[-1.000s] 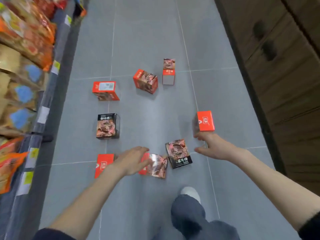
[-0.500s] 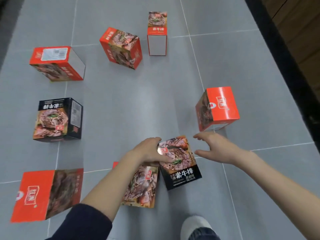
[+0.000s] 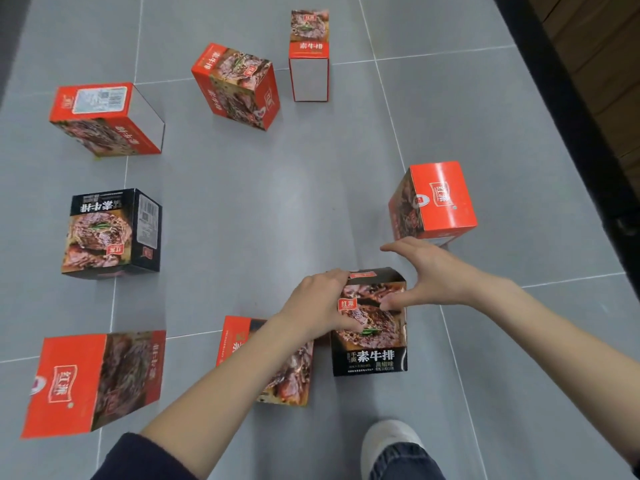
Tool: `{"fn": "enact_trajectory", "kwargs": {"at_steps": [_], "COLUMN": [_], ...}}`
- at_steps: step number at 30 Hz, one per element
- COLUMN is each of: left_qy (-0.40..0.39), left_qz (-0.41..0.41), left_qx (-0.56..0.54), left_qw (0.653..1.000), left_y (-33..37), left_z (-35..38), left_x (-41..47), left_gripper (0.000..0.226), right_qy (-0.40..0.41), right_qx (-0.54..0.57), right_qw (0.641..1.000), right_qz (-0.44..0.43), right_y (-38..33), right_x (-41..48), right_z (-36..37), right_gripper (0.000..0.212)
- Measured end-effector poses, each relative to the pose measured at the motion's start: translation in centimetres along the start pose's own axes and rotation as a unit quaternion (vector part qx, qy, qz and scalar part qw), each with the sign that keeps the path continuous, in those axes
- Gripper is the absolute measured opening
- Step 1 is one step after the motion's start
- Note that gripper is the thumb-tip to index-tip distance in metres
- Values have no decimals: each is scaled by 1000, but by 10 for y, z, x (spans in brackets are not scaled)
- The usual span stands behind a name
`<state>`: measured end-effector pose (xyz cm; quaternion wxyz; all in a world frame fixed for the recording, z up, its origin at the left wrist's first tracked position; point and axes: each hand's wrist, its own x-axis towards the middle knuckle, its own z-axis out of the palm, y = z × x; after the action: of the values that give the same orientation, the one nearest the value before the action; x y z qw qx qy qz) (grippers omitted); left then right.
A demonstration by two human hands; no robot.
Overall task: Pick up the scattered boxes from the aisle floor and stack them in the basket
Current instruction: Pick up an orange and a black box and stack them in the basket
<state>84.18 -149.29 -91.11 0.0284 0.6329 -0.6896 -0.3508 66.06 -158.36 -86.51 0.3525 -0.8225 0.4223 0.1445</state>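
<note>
Several steak-print boxes lie scattered on the grey tiled floor (image 3: 277,202). My left hand (image 3: 322,306) grips the near black box (image 3: 372,344) at its top left edge, thumb on the printed face. Fingers spread, my right hand (image 3: 426,275) hovers at that box's top right corner, and its thumb touches the face. Under my left forearm lies a red box (image 3: 280,375). Another red box (image 3: 434,202) stands just beyond my right hand. No basket is in view.
More boxes: a red box (image 3: 93,379) at near left, a black box (image 3: 110,230) at left, red boxes at far left (image 3: 104,119) and far middle (image 3: 239,84), and one upright box (image 3: 309,53) at the far end. My shoe (image 3: 391,445) is near. A dark base (image 3: 571,133) edges the right.
The view has dropped closer to the floor. My left hand moved from the red box onto the black box and stood it more upright. My right thumb came onto its face.
</note>
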Motion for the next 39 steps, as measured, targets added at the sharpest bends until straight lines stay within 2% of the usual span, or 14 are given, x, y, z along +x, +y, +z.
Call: {"fn": "enact_trajectory", "kwargs": {"at_steps": [3, 5, 8, 10, 16, 21, 26, 31, 34, 35, 36, 38, 39], "left_qy": [28, 95, 158, 173, 207, 184, 137, 65, 57, 54, 65, 129, 128], "left_qz": [24, 51, 63, 72, 79, 123, 48, 17, -18, -35, -34, -5, -12], "left_qx": [106, 189, 225, 218, 206, 199, 138, 271, 279, 274, 268, 289, 287], "left_qw": [994, 976, 959, 958, 953, 955, 980, 960, 958, 960, 960, 949, 949], "left_y": [11, 14, 11, 10, 8, -7, -57, -55, -34, -30, -30, -36, -39], "left_z": [-2, 0, 13, 21, 45, 35, 16, 48, 84, 94, 104, 116, 115], "left_x": [-13, -23, -33, -38, -52, -72, -119, -149, -146, -143, -138, -127, -123], "left_gripper": [90, 97, 96, 94, 95, 102, 90, 118, 130, 129, 116, 57, 40], "right_qy": [-11, -20, -17, 6, 91, 117, 144, 147, 146, 147, 148, 150, 150], "right_qx": [13, 6, -31, -50, -33, -43, -67, -70, -73, -74, -74, -76, -77], "right_qw": [1000, 1000, 999, 999, 995, 991, 987, 986, 986, 986, 986, 985, 985], "right_qz": [2, 2, -6, -10, -36, -54, -39, -30, -29, -31, -32, -36, -38], "right_y": [-4, -5, -8, -11, -13, -9, -3, -4, -6, -6, -6, -7, -7], "right_x": [-7, -10, -16, -18, -24, -30, -34, -35, -37, -38, -39, -39, -39], "right_z": [0, 5, 19, 32, 59, 67, 68, 67, 71, 71, 71, 71, 71], "right_gripper": [108, 114, 122, 124, 90, 83, 80, 82, 83, 83, 83, 84, 84]}}
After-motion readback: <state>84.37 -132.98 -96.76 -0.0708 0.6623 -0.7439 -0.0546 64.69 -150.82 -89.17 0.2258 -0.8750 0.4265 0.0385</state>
